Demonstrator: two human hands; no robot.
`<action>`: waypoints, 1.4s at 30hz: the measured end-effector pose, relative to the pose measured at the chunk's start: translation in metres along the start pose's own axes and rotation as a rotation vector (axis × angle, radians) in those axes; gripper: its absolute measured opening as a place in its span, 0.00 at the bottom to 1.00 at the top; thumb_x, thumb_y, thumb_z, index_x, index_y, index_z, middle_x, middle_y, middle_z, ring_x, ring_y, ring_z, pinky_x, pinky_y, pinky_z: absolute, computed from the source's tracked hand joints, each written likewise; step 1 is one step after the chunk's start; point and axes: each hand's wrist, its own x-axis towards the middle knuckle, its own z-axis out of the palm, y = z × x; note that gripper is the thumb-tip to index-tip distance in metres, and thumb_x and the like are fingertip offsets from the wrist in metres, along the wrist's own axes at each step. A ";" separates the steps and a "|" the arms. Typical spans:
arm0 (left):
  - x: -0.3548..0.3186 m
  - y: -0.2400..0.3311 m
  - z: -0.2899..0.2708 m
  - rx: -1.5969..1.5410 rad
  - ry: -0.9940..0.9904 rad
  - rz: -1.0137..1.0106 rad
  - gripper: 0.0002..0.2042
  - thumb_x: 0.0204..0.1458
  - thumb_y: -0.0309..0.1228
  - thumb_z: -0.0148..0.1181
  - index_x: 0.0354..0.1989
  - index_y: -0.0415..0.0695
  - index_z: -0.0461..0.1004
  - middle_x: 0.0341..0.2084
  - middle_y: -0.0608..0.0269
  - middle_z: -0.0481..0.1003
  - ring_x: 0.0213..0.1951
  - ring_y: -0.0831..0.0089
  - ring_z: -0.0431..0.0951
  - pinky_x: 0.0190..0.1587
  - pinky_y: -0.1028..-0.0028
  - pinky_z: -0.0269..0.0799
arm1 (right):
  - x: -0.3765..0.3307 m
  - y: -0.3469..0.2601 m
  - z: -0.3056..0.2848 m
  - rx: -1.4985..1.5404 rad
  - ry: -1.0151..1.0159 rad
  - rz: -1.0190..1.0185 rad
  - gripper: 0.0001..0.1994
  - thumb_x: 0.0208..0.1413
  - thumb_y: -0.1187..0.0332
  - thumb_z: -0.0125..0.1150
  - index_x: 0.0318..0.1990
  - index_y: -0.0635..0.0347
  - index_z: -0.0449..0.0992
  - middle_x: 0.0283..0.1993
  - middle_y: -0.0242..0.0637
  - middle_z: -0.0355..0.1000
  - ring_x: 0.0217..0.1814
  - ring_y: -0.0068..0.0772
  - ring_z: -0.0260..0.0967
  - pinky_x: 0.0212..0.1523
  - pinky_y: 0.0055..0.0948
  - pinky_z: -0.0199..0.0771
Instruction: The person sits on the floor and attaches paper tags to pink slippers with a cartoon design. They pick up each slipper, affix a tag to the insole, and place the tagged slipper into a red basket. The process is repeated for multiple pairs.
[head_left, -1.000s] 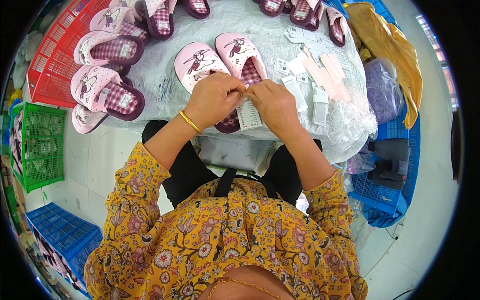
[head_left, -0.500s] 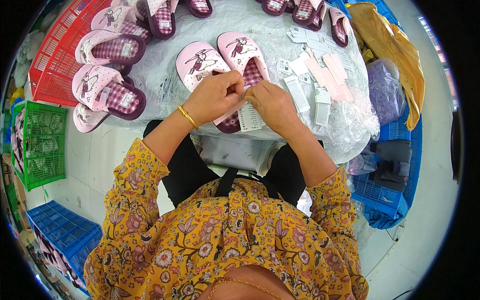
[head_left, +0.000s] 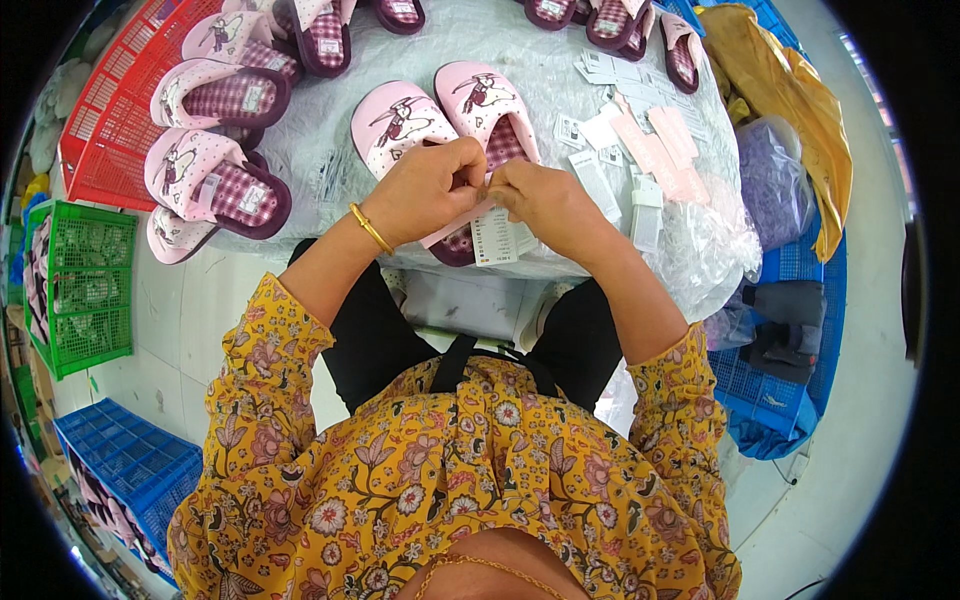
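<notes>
A pair of pink slippers (head_left: 440, 110) with a cartoon print and plaid lining lies on the plastic-covered table (head_left: 520, 40) in front of me. My left hand (head_left: 430, 190), with a gold bangle at the wrist, and my right hand (head_left: 545, 200) meet at the slippers' near ends, fingers pinched together. A white paper tag (head_left: 494, 238) hangs below my fingers. Both hands grip the slippers and the tag's fastening; the exact contact is hidden by my fingers.
More pink slippers (head_left: 215, 180) lie at the table's left and far edge. Loose white and pink tags (head_left: 640, 140) and clear bags (head_left: 715, 240) are on the right. Red (head_left: 110, 130), green (head_left: 85, 290) and blue (head_left: 120, 470) crates stand to my left, a blue crate (head_left: 790, 380) to my right.
My hands stay pinched together at the slippers. The white tag hangs a little lower and further left under my fingers.
</notes>
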 end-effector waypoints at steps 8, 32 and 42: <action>0.000 -0.001 0.003 -0.020 0.018 -0.026 0.07 0.47 0.26 0.64 0.28 0.40 0.70 0.21 0.62 0.75 0.24 0.72 0.74 0.29 0.72 0.69 | -0.008 -0.003 0.009 0.180 0.207 -0.008 0.05 0.55 0.72 0.61 0.32 0.63 0.73 0.28 0.44 0.74 0.27 0.41 0.72 0.30 0.34 0.72; -0.001 -0.011 0.004 -0.078 0.055 -0.005 0.08 0.48 0.29 0.64 0.29 0.40 0.71 0.23 0.63 0.75 0.25 0.74 0.74 0.31 0.73 0.70 | -0.006 0.005 0.014 0.590 0.158 0.193 0.07 0.56 0.76 0.65 0.42 0.65 0.77 0.36 0.31 0.77 0.37 0.18 0.73 0.41 0.20 0.74; -0.004 -0.010 0.008 -0.147 0.129 -0.050 0.07 0.48 0.27 0.63 0.30 0.39 0.70 0.22 0.67 0.74 0.25 0.80 0.70 0.30 0.77 0.68 | -0.004 0.005 0.017 0.748 0.219 0.238 0.07 0.56 0.76 0.65 0.41 0.64 0.77 0.35 0.28 0.75 0.36 0.15 0.70 0.38 0.18 0.72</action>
